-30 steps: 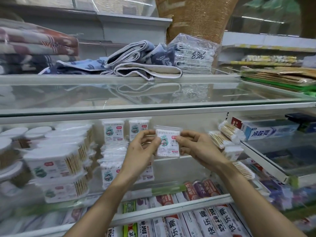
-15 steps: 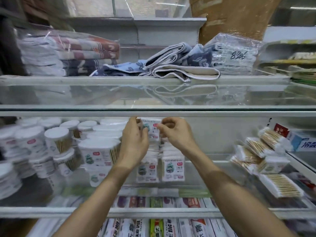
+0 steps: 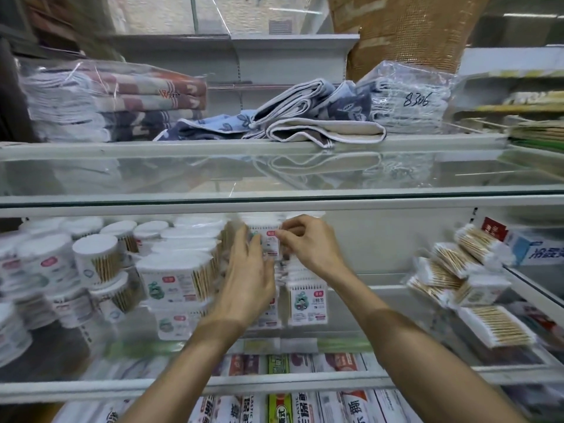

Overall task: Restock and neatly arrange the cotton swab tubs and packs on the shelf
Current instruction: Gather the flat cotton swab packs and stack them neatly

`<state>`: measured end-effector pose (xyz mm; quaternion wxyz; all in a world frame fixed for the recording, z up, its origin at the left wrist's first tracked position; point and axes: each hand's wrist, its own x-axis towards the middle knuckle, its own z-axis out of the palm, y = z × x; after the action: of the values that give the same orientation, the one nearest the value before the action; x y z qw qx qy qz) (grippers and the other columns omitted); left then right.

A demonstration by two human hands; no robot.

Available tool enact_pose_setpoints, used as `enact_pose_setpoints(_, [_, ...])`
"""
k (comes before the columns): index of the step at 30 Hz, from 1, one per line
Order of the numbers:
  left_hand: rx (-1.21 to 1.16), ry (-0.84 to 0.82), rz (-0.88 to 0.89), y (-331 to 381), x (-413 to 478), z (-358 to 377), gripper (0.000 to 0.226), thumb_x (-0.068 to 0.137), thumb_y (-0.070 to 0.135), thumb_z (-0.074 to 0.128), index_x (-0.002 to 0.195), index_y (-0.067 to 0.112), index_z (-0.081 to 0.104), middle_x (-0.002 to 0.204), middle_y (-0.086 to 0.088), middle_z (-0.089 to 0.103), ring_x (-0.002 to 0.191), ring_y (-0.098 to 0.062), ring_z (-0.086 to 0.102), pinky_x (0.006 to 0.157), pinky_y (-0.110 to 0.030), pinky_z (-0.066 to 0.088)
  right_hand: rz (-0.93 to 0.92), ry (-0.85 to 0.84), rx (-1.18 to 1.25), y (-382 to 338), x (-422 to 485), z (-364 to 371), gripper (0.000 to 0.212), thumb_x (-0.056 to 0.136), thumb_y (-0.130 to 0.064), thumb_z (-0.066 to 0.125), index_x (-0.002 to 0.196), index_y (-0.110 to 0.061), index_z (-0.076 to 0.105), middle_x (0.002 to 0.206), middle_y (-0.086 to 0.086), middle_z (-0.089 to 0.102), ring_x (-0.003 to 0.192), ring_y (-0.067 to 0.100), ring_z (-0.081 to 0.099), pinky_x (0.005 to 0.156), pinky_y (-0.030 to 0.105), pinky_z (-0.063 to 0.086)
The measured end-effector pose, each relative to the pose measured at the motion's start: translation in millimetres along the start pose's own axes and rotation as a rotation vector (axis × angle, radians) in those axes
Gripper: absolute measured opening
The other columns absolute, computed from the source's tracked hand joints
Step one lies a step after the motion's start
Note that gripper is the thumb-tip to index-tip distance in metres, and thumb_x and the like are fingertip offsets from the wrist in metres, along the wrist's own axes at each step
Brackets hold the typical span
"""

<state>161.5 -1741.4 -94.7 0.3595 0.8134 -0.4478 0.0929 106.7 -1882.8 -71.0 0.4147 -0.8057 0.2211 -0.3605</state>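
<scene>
A small flat cotton swab pack [image 3: 271,241] with a red label sits at the top of a stack of like packs [image 3: 307,300] in the middle of the glass shelf [image 3: 381,300]. My right hand [image 3: 308,244] pinches its right edge. My left hand [image 3: 248,273] has fingers spread against the pack's left side and the stack below. Round white swab tubs [image 3: 96,259] and squarish tubs [image 3: 177,280] are stacked to the left, blurred by motion. Loose clear swab packs [image 3: 451,276] lie tilted at the right.
A glass shelf edge [image 3: 274,199] runs just above my hands. Folded towels [image 3: 305,120] and bagged cloths [image 3: 116,102] lie on the shelf above. Toothpaste boxes [image 3: 305,404] fill the shelf below. A blue and white box [image 3: 534,245] stands at far right.
Both hands carried the pack from in front of the shelf up and back onto the top of the middle stack. The camera has moved closer and turned left.
</scene>
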Motion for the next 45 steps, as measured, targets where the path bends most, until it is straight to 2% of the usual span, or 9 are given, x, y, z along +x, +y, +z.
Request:
enact_pose_setpoints(3, [-0.027, 0.068, 0.103, 8.8, -5.5, 0.6, 0.047, 0.103, 0.024, 0.045, 0.148, 0.020, 0.033, 0.165, 0.004, 0.003, 0.148, -0.006, 0.012, 0.115, -0.027, 0.014, -0.035, 0.053, -0.023, 4.6, -5.1, -20.2, 0.024, 0.089, -0.031, 0.072, 0.103, -0.012, 0.072, 0.086, 0.000, 0.074, 0.072, 0.011, 0.072, 0.072, 0.035, 0.062])
enact_pose_setpoints(8, [-0.261, 0.112, 0.298, 40.7, 0.3, 22.1, 0.027, 0.097, 0.015, 0.058, 0.124, 0.020, 0.058, 0.125, 0.007, 0.054, 0.113, 0.000, 0.052, 0.098, -0.021, 0.044, -0.082, 0.187, -0.228, 24.7, -23.3, -81.0, 0.016, 0.093, -0.027, 0.067, 0.100, -0.014, 0.074, 0.085, -0.007, 0.072, 0.078, 0.008, 0.066, 0.079, 0.023, 0.054])
enact_pose_setpoints(12, [-0.591, -0.060, 0.149, 70.0, 3.0, 49.9, 0.016, 0.097, 0.016, 0.059, 0.107, 0.027, 0.064, 0.102, 0.011, 0.069, 0.092, -0.002, 0.067, 0.078, -0.018, 0.055, -0.128, 0.291, -0.530, 63.2, -46.8, -140.4, 0.012, 0.092, -0.025, 0.068, 0.098, -0.015, 0.073, 0.094, 0.000, 0.073, 0.087, 0.016, 0.062, 0.082, 0.034, 0.052])
enact_pose_setpoints(17, [-0.850, -0.211, 0.022, 96.3, -1.3, 84.0, 0.018, 0.097, 0.009, 0.060, 0.099, 0.025, 0.067, 0.089, 0.004, 0.073, 0.083, -0.013, 0.072, 0.080, -0.034, 0.058, 0.026, 0.322, -1.246, 107.1, -75.3, -197.3, 0.034, 0.078, -0.031, 0.079, 0.106, -0.016, 0.066, 0.111, 0.012, 0.062, 0.104, 0.036, 0.054, 0.085, 0.047, 0.048])
enact_pose_setpoints(21, [-0.864, -0.280, -0.015, 102.8, -9.4, 101.1, 0.020, 0.096, 0.013, 0.062, 0.096, 0.033, 0.069, 0.090, 0.005, 0.074, 0.083, -0.014, 0.073, 0.081, -0.035, 0.059, 0.131, 0.289, -1.364, 118.3, -79.0, -210.1, 0.048, 0.073, -0.028, 0.083, 0.112, -0.011, 0.062, 0.116, 0.016, 0.061, 0.105, 0.036, 0.051, 0.089, 0.046, 0.047])
enact_pose_setpoints(26, [-0.872, -0.312, -0.055, 99.4, -12.2, 99.2, 0.015, 0.097, 0.019, 0.060, 0.105, 0.030, 0.065, 0.106, 0.004, 0.071, 0.089, -0.010, 0.072, 0.081, -0.028, 0.057, -0.070, 0.440, -0.722, 95.0, -75.5, -217.5, 0.023, 0.096, -0.028, 0.062, 0.116, -0.016, 0.068, 0.108, -0.001, 0.064, 0.098, 0.016, 0.052, 0.085, 0.030, 0.044])
enact_pose_setpoints(32, [-0.966, -0.302, -0.082, 95.4, -6.6, 84.4, 0.043, 0.087, 0.042, 0.064, 0.127, 0.030, 0.053, 0.122, 0.009, 0.061, 0.093, -0.013, 0.073, 0.089, -0.037, 0.057, 0.146, 0.154, 0.252, 57.6, -69.0, -197.3, 0.019, 0.093, -0.013, 0.067, 0.111, -0.008, 0.070, 0.095, 0.010, 0.077, 0.084, 0.024, 0.072, 0.068, 0.028, 0.058])
enact_pose_setpoints(36, [-0.955, -0.297, -0.135, 87.0, -5.7, 80.2, 0.047, 0.085, 0.056, 0.064, 0.126, 0.036, 0.055, 0.125, 0.009, 0.064, 0.107, -0.009, 0.067, 0.098, -0.044, 0.054, 0.200, -0.069, 0.318, 56.8, -68.5, -178.7, 0.030, 0.082, -0.021, 0.074, 0.110, -0.010, 0.070, 0.102, 0.019, 0.075, 0.090, 0.032, 0.069, 0.085, 0.050, 0.054])
enact_pose_setpoints(45, [-1.012, -0.104, -0.155, 71.6, -3.0, 56.6, 0.036, 0.088, 0.038, 0.068, 0.121, 0.033, 0.056, 0.111, 0.004, 0.073, 0.099, -0.006, 0.071, 0.081, -0.026, 0.059, 0.197, -0.230, 0.232, 44.2, -67.2, -155.9, 0.032, 0.088, -0.012, 0.073, 0.119, -0.010, 0.066, 0.108, 0.017, 0.073, 0.089, 0.022, 0.065, 0.076, 0.027, 0.054])
